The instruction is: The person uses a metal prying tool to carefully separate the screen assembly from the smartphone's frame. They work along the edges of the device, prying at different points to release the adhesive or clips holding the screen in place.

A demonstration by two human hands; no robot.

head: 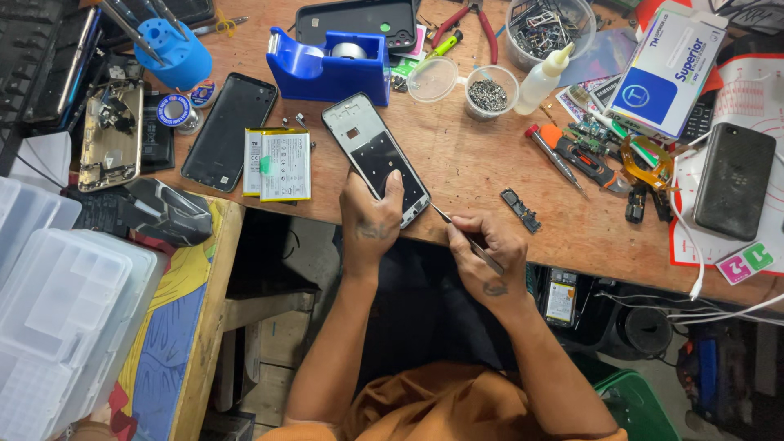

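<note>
Pinning the light, fragile phone frame (pixel 376 157) at the wooden surface (pixel 482 171) edge, our left hand (pixel 369 222) clamps its lower end while our right hand (pixel 483 260) pinches thin tweezers (pixel 465 238), best gripped by its rigid sides.

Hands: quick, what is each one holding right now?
Left hand: closed on the lower end of the opened phone frame.
Right hand: closed around thin metal tweezers, tip by the phone's corner.

Both forearms are bare to the elbow. The left hand (pixel 369 222) carries a dark tattoo across its back, and the right hand (pixel 487 260) a smaller one (near the wrist). An orange garment covers the torso.
</note>
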